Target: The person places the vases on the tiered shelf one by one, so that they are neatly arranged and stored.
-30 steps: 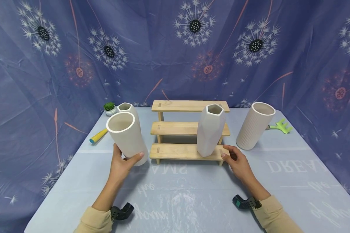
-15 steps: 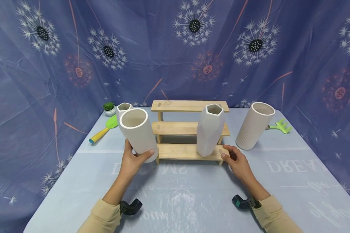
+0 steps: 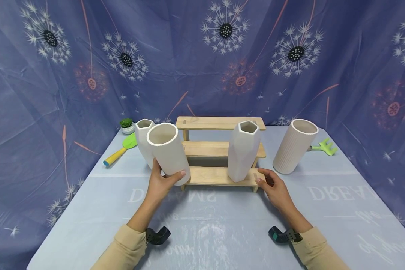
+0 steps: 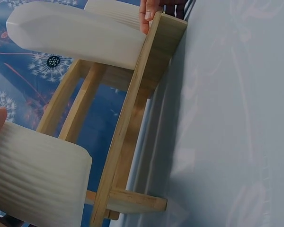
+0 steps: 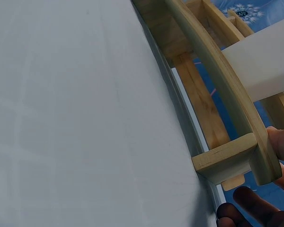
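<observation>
My left hand [image 3: 160, 183] grips a white ribbed cylindrical vase [image 3: 170, 153] low on its body, thumb in front. The vase leans and overlaps the left end of the lowest step of a three-tier wooden shelf [image 3: 209, 174]. In the left wrist view, the base of this ribbed vase [image 4: 47, 175] is right beside the step's edge. My right hand [image 3: 273, 187] holds the right end of that lowest step between thumb and fingers. A white faceted vase [image 3: 243, 152] stands on the step near that hand. In the right wrist view, fingertips [image 5: 248, 198] curl below the plank.
Another faceted vase [image 3: 143, 140] stands left of the shelf, partly hidden by the held one. A second ribbed vase [image 3: 295, 146] stands at the right, a green hand rake [image 3: 325, 146] behind it. A yellow-handled green trowel [image 3: 116, 156] and potted succulent [image 3: 126, 125] are at the left.
My left hand has carried the ribbed vase rightward and slightly away from me, over the shelf's left end, uncovering the trowel's green blade. My right hand has stayed at the step's end.
</observation>
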The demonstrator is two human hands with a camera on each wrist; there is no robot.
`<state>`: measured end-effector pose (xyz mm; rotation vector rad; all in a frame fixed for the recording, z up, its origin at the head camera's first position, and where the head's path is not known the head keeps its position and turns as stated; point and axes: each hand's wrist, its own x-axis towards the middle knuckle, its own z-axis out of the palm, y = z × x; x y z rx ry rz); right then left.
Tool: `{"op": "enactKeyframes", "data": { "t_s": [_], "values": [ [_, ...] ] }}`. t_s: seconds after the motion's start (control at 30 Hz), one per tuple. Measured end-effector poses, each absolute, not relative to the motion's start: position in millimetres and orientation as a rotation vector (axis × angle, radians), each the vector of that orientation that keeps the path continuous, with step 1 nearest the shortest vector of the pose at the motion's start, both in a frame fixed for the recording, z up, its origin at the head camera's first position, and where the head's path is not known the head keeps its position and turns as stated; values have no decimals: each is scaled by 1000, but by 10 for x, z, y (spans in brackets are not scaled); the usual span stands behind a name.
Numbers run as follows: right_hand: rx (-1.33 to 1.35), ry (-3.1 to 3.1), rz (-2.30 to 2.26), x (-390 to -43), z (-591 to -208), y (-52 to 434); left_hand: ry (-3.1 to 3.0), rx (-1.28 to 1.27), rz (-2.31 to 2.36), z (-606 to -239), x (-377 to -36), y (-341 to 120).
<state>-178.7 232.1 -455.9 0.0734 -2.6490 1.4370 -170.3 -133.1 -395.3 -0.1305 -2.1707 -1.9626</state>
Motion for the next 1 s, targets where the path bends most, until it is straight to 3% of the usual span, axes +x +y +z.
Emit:
{"op": "enactKeyframes", "data": {
  "t_s": [1.0],
  "values": [
    [61,-2652,1451,-1779,-4560,2324,-2144,-149,-1951,-4021,-1820,-1161]
  ]
}}
